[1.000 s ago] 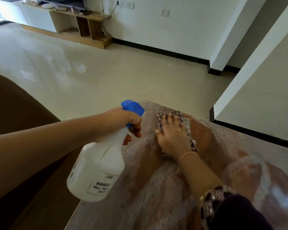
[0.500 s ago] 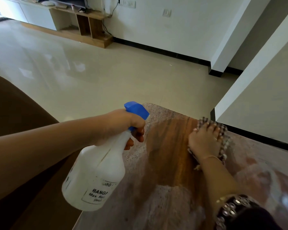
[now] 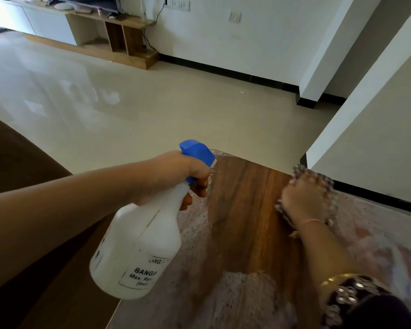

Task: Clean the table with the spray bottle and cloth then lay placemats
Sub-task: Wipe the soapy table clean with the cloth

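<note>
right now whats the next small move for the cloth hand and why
Probably sweep the cloth under the right hand back toward the left hand's spray bottle: the table shows one clear wood strip, with cloudy film on both sides.

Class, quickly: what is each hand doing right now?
Left hand: closed around the white plastic spray bottle with blue trigger head.
Right hand: pressed flat on the checked cloth.

Spray bottle [image 3: 138, 248] label reads "BANGA", "Max Re".
</note>
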Demonstrator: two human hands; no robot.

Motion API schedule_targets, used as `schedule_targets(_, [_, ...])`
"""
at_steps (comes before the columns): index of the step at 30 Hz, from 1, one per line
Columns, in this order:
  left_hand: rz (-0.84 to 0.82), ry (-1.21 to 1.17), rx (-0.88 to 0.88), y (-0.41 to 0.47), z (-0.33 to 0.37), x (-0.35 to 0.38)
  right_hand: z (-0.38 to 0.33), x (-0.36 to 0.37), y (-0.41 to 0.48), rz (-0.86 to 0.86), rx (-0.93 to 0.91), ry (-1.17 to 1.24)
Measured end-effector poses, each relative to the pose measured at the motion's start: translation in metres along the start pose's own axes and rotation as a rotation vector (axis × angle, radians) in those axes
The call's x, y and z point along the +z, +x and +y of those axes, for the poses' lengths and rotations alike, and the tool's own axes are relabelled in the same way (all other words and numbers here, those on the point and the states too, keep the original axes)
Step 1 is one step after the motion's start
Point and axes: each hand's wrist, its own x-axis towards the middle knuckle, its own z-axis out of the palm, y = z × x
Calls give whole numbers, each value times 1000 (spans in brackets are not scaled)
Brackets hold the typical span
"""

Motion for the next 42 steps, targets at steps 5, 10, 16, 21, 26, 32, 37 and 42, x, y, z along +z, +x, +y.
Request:
schedule_targets(5, [-51,52,-18,-1,-14,-13,-8,7,3,-9,32,-60])
schedule_targets(10, [-18,-14,-8,0,-10,-16,-100,39,-17,-72,-371,-82])
schedule_targets(16, [29,7,51,-10,-1,-17,-135,38,-52,-283,-835,-3])
schedule_targets(21, [44,-15,44,-9,1,-18,-114,39,-61,-290,-1063,-7])
schedule_targets(26, [-29,94,-37,6,-14,-13,-120,41,-5,-245,-737,-152])
schedule_targets(32, [13,-4,-1,0,-18,-14,-117,41,-26,-249,-791,-137])
schedule_targets(37, [23,107,-116,27,-25,-22,-87,24,-94,-246,-1127,-136])
schedule_targets(42, [-16,262,-259,45,-45,-20,-69,22,-104,-342,-1247,-124])
